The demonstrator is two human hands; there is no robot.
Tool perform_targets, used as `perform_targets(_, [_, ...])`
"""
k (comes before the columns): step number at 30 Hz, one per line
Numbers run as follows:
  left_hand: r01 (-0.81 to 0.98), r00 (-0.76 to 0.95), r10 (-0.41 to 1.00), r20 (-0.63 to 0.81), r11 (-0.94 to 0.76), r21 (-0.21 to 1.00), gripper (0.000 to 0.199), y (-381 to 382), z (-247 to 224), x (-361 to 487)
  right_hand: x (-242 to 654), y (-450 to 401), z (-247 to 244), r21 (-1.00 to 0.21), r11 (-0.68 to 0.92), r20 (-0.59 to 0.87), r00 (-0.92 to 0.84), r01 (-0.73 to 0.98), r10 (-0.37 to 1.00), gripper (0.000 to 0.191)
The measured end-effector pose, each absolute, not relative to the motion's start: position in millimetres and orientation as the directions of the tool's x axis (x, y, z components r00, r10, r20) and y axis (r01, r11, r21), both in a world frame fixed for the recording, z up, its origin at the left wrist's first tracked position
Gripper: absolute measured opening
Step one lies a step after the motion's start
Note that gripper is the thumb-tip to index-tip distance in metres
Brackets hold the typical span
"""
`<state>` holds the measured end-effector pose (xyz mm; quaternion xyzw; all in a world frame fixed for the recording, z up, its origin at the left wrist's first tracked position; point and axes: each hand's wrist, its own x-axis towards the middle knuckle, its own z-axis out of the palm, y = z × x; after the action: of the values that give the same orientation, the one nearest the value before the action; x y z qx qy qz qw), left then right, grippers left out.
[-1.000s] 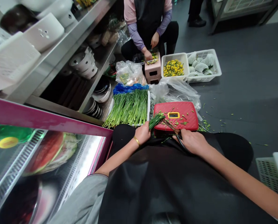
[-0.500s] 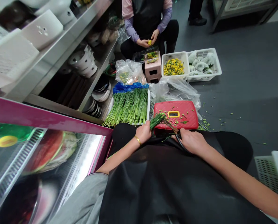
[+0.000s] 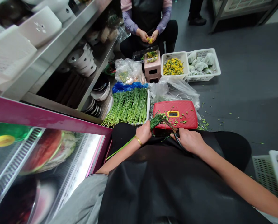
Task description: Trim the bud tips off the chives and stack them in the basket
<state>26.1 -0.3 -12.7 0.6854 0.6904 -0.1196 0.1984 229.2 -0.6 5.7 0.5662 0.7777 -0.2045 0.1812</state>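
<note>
My left hand (image 3: 144,132) is closed round a bunch of thin green flower chives (image 3: 156,120), whose tips point right over a red plastic box (image 3: 183,113). One long stem trails back along my left forearm. In my right hand (image 3: 191,140) is a pair of scissors (image 3: 171,126) with dark handles; its blades reach up-left to the tips of the bunch. How far the blades are apart I cannot tell. Cut buds and short bits lie scattered on the red lid. Left of the box, a white crate is filled with long chive stems (image 3: 131,105) beside blue plastic.
Opposite squats a person (image 3: 150,18) holding yellow flowers above a pink stool (image 3: 152,67). White baskets hold yellow flowers (image 3: 173,67) and net-wrapped produce (image 3: 201,66). Shelves with bowls (image 3: 81,62) and a lit display fridge (image 3: 47,174) line my left. Another basket (image 3: 267,174) stands at right.
My hands stay nearly where they were, at the chive tips. A long stem now shows more along my left forearm. The person opposite has brought both hands together around the yellow flowers.
</note>
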Motion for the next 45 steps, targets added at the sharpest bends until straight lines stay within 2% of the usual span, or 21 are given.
perform_targets(9, [0.996, 0.032, 0.885, -0.465, 0.008, 0.085, 0.034, -2, -13, 30, 230, -1, 0, -0.171, 0.228, -0.514, -0.285, 0.958, 0.809, 0.051])
perform_targets(14, [0.996, 0.036, 0.89, -0.454, 0.007, 0.093, 0.032, -1, -13, 27, 245, 1, -5, -0.167, 0.121, -0.456, -0.186, 0.978, 0.87, 0.047])
perform_targets(19, [0.995, 0.031, 0.892, -0.452, 0.016, 0.098, 0.033, -1, -15, 29, 250, -3, 1, -0.146, 0.154, -0.53, -0.209, 0.977, 0.821, 0.054])
perform_targets(21, [0.991, 0.025, 0.901, -0.432, 0.035, 0.129, 0.032, 0, -16, 28, 251, -4, 2, -0.151, 0.178, -0.543, -0.233, 0.972, 0.807, 0.055])
perform_targets(23, [0.962, 0.047, 0.899, -0.436, 0.077, 0.263, 0.03, 4, -16, 22, 255, 2, -2, -0.17, 0.157, -0.549, -0.225, 0.973, 0.805, 0.057])
perform_targets(26, [0.733, 0.214, 0.804, -0.554, 0.242, 0.635, 0.021, 13, -7, 1, 262, 29, -20, -0.168, 0.046, -0.541, -0.131, 0.985, 0.83, 0.062])
perform_targets(28, [0.519, 0.333, 0.733, -0.594, 0.383, 0.764, 0.021, 21, 4, -16, 265, 54, -37, -0.137, -0.027, -0.533, -0.051, 0.99, 0.844, 0.065])
perform_targets(29, [0.467, 0.343, 0.725, -0.598, 0.421, 0.778, 0.021, 24, 10, -24, 266, 66, -47, -0.126, -0.055, -0.533, -0.021, 0.991, 0.846, 0.065])
perform_targets(33, [0.487, 0.276, 0.719, -0.638, 0.468, 0.738, 0.03, 24, 26, -43, 265, 98, -80, -0.136, -0.096, -0.521, 0.011, 0.986, 0.853, 0.058])
perform_targets(37, [0.215, 0.342, 0.692, -0.635, 0.601, 0.77, 0.037, 11, 29, -36, 267, 106, -97, -0.153, -0.107, -0.496, 0.017, 0.982, 0.868, 0.054])
perform_targets(40, [0.036, 0.39, 0.686, -0.614, 0.655, 0.755, 0.04, 4, 29, -20, 273, 108, -102, -0.16, -0.119, -0.48, 0.028, 0.98, 0.877, 0.049])
perform_targets(43, [-0.029, 0.422, 0.697, -0.58, 0.649, 0.76, 0.038, 4, 29, -4, 275, 109, -97, -0.17, -0.109, -0.465, 0.018, 0.979, 0.885, 0.049])
perform_targets(45, [-0.034, 0.436, 0.701, -0.565, 0.64, 0.768, 0.034, 6, 27, 2, 273, 105, -82, -0.246, -0.089, -0.391, -0.015, 0.965, 0.92, 0.047])
